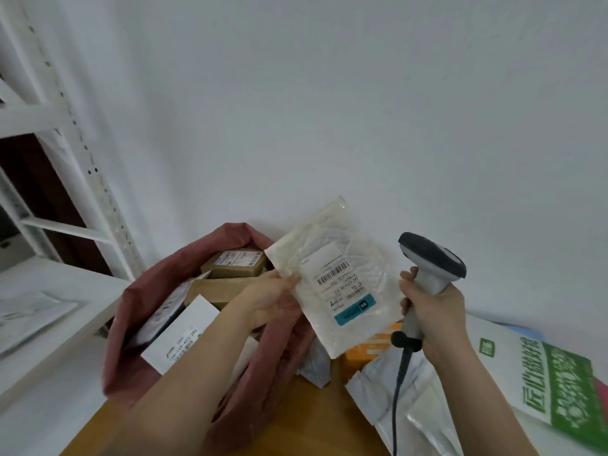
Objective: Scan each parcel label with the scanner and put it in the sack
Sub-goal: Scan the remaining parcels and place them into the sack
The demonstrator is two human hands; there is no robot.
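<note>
Plain white wall behind, white metal shelving [65, 159] far left, wood-tone table [312, 416] under the work. Status as I read it: mid-batch. The red sack [138, 324] sits open at left centre with several parcels already inside: two brown boxes [233, 263] with labels, plus a white label card [179, 334] where I can read "15H-159-A03-280". Left hand [266, 297] reaches over the sack mouth and pinches the left edge of a white bubble mailer [339, 281], held up with the label facing me, not yet in the sack. Right hand [434, 320] is wrapped around the grip of the corded scanner [431, 258], just to the right of the mailer; its head points up and away, not squarely at the barcode, so I can't say whether this one is scanned. Mailer label: barcode, a line that looks like "A42 L714-00 412", and a teal strip with unreadable print. Still to go, near right: a silver-grey poly mailer [411, 403], an orange box [371, 347] under the held mailer, and a white-and-green bag [556, 390] with large Chinese characters I can't make out reliably.
</note>
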